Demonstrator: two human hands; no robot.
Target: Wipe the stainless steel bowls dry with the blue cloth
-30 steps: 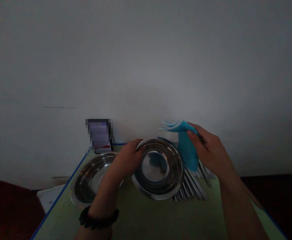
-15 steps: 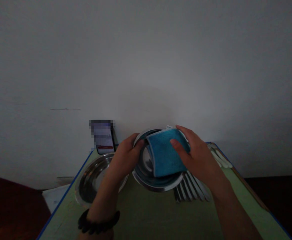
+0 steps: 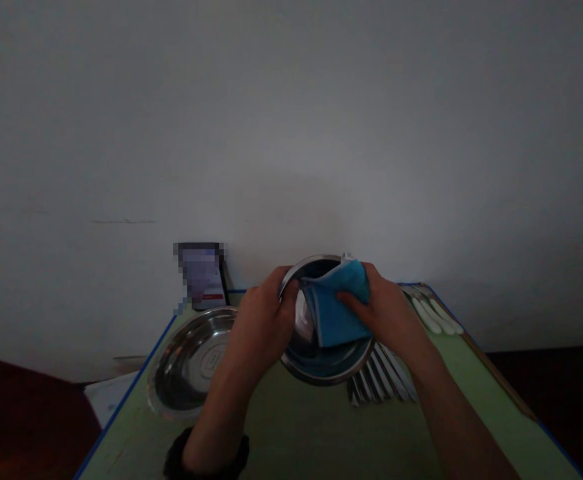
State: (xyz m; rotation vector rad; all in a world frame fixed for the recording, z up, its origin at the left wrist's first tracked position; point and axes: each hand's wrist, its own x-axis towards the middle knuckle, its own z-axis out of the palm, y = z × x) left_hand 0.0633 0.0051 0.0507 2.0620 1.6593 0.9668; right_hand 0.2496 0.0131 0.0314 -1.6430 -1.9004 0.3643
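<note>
Cloth (image 3: 336,320) pinched in right hand (image 3: 384,307), bowl (image 3: 305,323) clamped by rim in left hand (image 3: 266,320); likely wiping inside, needing steady bowl next.

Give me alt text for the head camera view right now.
A person's left hand holds a metal bowl by its rim while the right hand holds a blue cloth over part of its inside. On the green table are a second bowl and a phone at left, cutlery at right.

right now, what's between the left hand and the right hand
In the head view, a metal bowl is held there, partly covered by a blue cloth.
</note>
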